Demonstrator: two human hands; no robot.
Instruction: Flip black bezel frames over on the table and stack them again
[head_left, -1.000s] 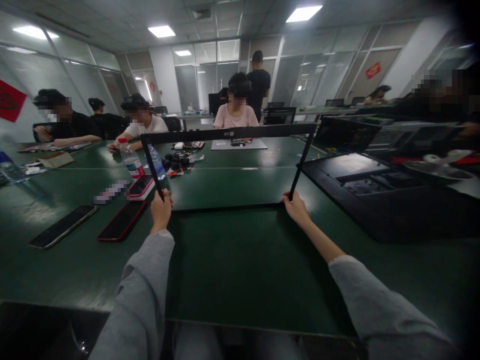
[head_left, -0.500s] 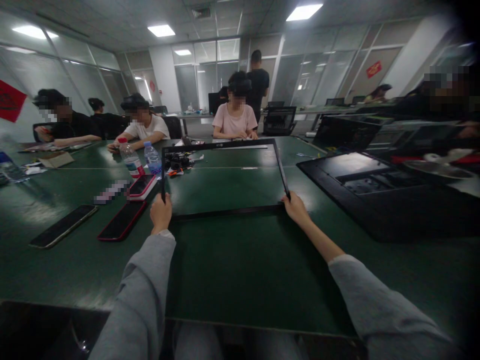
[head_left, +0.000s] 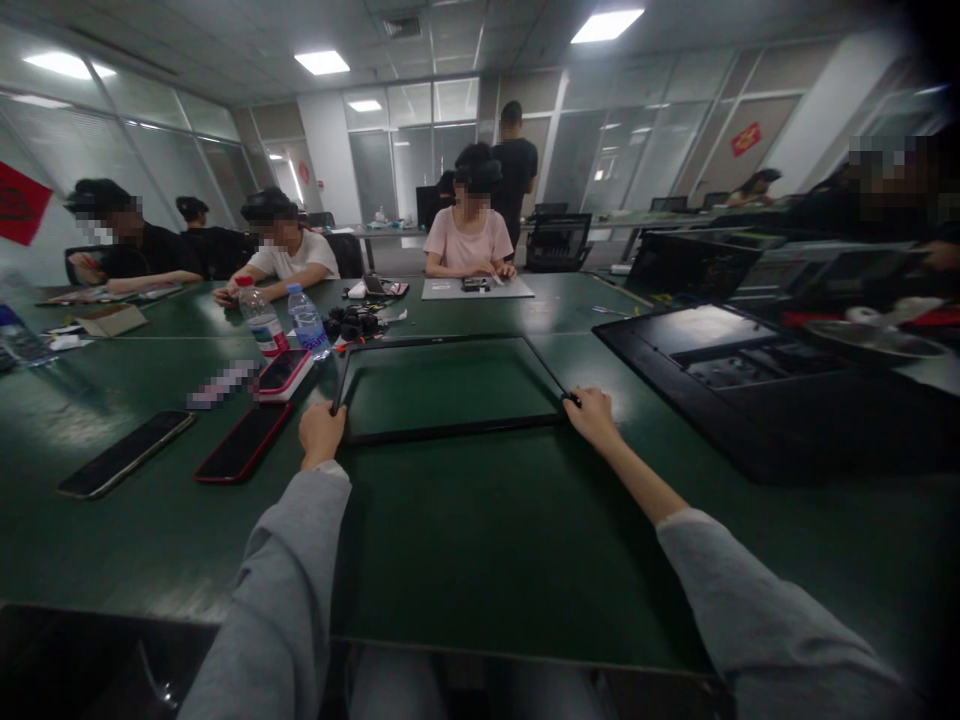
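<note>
A thin black rectangular monitor bezel (head_left: 457,430) lies tilted low over the green table, its far side lower than upright. My left hand (head_left: 322,434) is closed round its left side, near the lower corner. Its right side is gripped by my right hand (head_left: 592,416), with the fingers wrapped round the strip. Green tabletop shows through the opening of the bezel. Whether the far edge touches the table I cannot tell.
A large black panel (head_left: 757,430), like a monitor's back cover, lies at the right. Phones (head_left: 244,443) lie left of my left hand. A red-capped bottle (head_left: 262,320) and a blue-capped bottle (head_left: 307,322) stand behind them. A person (head_left: 469,240) sits across the table.
The far side of the bezel has swung down and away toward the table; before, it stood more upright. Both hands keep their grip and have hardly shifted.
</note>
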